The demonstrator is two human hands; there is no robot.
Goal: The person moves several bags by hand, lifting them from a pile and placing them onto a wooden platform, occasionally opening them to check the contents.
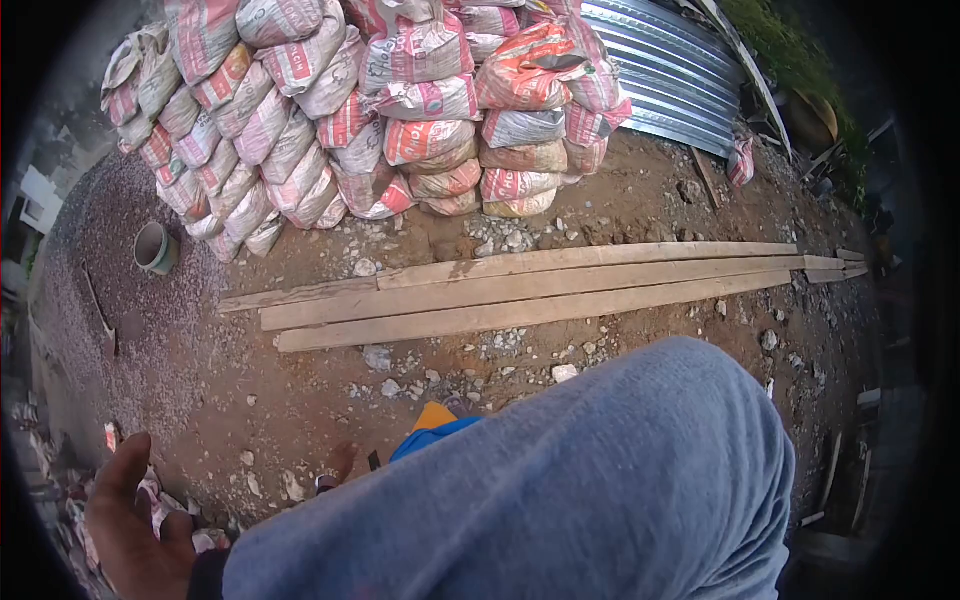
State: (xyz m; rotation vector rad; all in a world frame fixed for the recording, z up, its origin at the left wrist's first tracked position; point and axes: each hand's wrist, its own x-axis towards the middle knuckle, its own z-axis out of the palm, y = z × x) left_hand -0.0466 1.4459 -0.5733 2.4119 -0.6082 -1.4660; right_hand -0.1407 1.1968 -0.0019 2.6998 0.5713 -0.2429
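At the lower left is my left hand (135,530), with a dark cuff at its wrist. Its fingers are apart and loosely bent, and nothing shows in its grasp. Pink and white bag scraps (150,495) lie on the ground behind it. Beside the hand, bent grey cloth (560,470), which looks like my raised knee, fills the lower middle. Past its edge a blue and yellow piece (432,425) pokes out, partly hidden; I cannot make out what it is. My right hand is out of view.
Filled sacks (420,100) are stacked at the back. Long wooden planks (530,285) lie across stony dirt. At left, a bucket (156,248) and a long-handled tool (100,305) rest on gravel (190,330). Corrugated metal sheet (670,70) stands at the back right.
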